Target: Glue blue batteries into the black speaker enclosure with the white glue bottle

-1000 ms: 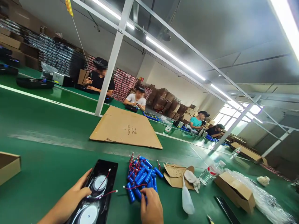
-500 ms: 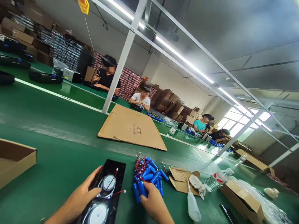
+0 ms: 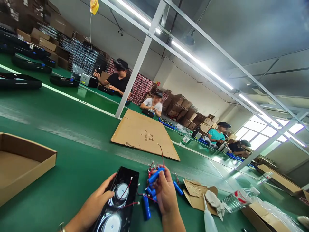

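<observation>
My left hand (image 3: pixel 100 196) grips the left edge of a black speaker panel (image 3: pixel 131 183), its thumb over the front. Two round speakers with white centres are set in the panel, and thin red wires with small white connectors rise from it. To the right, my right hand (image 3: pixel 166 193) pinches a blue cylindrical battery (image 3: pixel 155 175), whose red lead sticks upward. More blue batteries (image 3: pixel 146 207) with red wires lie in a pile on the green table, partly hidden behind my right hand.
Right of the pile lie torn cardboard (image 3: pixel 195 193), a crumpled tissue (image 3: pixel 214 201), a squeeze bottle (image 3: pixel 209 219) and a water bottle (image 3: pixel 238 199). An open cardboard box (image 3: pixel 29 180) stands at left, a flat carton (image 3: pixel 145 132) ahead. Several people sit across the table.
My right hand has lifted a blue battery off the pile, its wire now swinging up. The left hand still holds the speaker panel. The whole view has shifted somewhat.
</observation>
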The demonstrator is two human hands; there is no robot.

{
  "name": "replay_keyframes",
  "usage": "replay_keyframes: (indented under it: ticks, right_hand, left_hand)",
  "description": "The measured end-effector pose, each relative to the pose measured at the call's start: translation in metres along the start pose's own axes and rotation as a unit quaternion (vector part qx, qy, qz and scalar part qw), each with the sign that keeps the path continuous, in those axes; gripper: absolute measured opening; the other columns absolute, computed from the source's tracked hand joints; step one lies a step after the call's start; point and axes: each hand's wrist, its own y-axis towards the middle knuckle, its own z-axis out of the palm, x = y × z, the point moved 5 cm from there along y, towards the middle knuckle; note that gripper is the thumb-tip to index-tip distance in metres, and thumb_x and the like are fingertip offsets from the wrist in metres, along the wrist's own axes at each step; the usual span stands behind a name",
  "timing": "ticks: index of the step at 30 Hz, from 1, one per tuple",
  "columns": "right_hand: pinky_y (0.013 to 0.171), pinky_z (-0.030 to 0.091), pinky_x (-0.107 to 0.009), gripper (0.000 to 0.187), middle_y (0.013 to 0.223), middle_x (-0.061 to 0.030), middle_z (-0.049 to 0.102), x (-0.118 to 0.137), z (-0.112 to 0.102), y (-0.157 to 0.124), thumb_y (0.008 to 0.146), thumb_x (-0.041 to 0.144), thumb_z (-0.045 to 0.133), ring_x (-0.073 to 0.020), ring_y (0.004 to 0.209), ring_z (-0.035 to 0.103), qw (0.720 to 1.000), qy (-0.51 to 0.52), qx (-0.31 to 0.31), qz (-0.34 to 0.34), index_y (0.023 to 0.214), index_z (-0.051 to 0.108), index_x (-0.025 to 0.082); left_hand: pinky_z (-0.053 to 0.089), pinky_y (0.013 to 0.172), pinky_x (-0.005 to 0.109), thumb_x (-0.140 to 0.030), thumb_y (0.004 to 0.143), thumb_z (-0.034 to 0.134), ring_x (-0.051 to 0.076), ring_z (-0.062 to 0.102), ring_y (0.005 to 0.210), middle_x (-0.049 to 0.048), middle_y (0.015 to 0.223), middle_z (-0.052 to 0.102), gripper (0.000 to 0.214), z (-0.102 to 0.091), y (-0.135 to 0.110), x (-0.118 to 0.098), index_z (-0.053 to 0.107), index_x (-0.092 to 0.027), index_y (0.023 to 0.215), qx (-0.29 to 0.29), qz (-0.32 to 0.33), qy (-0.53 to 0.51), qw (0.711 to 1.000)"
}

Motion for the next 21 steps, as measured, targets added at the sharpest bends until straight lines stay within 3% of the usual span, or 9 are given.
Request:
replay_keyframes:
  ticks: [4, 8, 14, 21]
  right_hand:
    - [0.061, 0.05, -0.028, 0.036, 0.091, -0.0048, 0.065, -0.018, 0.04, 0.016, 0.078, 0.048, 0.055, -0.0119, 0.061, 0.059, 0.978, -0.187, 0.063, -0.062, 0.099, 0.053, 0.019]
    - [0.065, 0.052, -0.031, 0.027, 0.08, -0.0033, 0.066, -0.037, 0.07, 0.021, 0.077, 0.034, 0.056, -0.017, 0.068, 0.064, 0.954, -0.266, 0.117, -0.074, 0.099, 0.06, 0.019]
    - [0.085, 0.046, -0.033, 0.027, 0.096, -0.0025, 0.067, -0.031, 0.081, 0.019, 0.076, 0.018, 0.054, -0.0188, 0.09, 0.06, 0.896, -0.394, 0.152, -0.137, 0.099, 0.065, 0.024]
    - [0.08, 0.044, -0.028, 0.024, 0.092, -0.0007, 0.062, -0.022, 0.093, 0.016, 0.077, 0.014, 0.056, -0.0156, 0.087, 0.056, 0.838, -0.488, 0.179, -0.168, 0.094, 0.067, 0.027]
  left_hand:
    - [0.028, 0.112, 0.04, -0.025, 0.072, 0.047, 0.023, 0.04, 0.129, 0.0042, 0.14, 0.044, 0.063, 0.002, 0.001, 0.003, 0.038, -0.019, 0.134, 0.043, 0.009, -0.05, 0.998]
    - [0.021, 0.114, 0.04, -0.026, 0.069, 0.049, 0.023, 0.035, 0.132, 0.0038, 0.14, 0.044, 0.063, 0.0, 0.003, 0.007, 0.041, -0.018, 0.132, 0.04, 0.013, -0.054, 0.998]
    - [0.022, 0.114, 0.04, -0.03, 0.068, 0.046, 0.023, 0.034, 0.132, 0.0054, 0.141, 0.043, 0.068, 0.003, 0.002, 0.003, 0.037, -0.015, 0.133, 0.047, 0.016, -0.033, 0.998]
    - [0.02, 0.115, 0.038, -0.028, 0.068, 0.045, 0.022, 0.031, 0.134, 0.005, 0.143, 0.04, 0.068, 0.005, 0.001, 0.001, 0.036, -0.014, 0.134, 0.043, 0.017, -0.036, 0.998]
